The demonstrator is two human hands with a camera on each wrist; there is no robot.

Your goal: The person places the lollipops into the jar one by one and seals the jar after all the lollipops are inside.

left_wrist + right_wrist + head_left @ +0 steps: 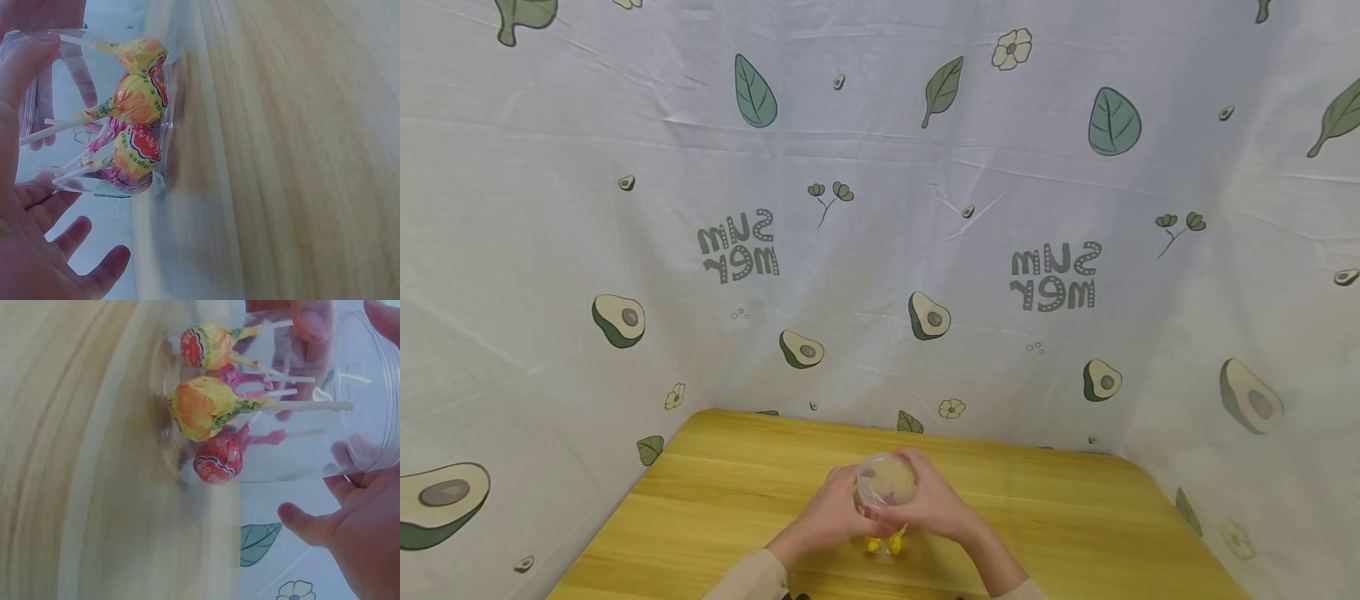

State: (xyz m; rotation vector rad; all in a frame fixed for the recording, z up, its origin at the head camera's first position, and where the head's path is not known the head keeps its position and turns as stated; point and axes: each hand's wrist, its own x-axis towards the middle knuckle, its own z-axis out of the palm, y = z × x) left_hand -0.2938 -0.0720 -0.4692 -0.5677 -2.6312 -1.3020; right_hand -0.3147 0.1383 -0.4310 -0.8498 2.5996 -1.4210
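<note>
Both hands hold a clear plastic jar (887, 483) near the middle of the table, one on each side of its upper part. My left hand (833, 508) grips it from the left, and my right hand (936, 504) from the right, with the thumb near the top rim. Inside the jar are several wrapped lollipops (139, 99), yellow-orange and red-pink, heads down and white sticks up. In the right wrist view a yellow lollipop (200, 407) shows through the clear wall. The jar stands upright with its base at or just above the wood; I cannot tell which.
A yellow wood-grain table (737, 475) lies under the hands. White cloth (880, 267) printed with avocados, leaves and flowers hangs behind it and along both sides.
</note>
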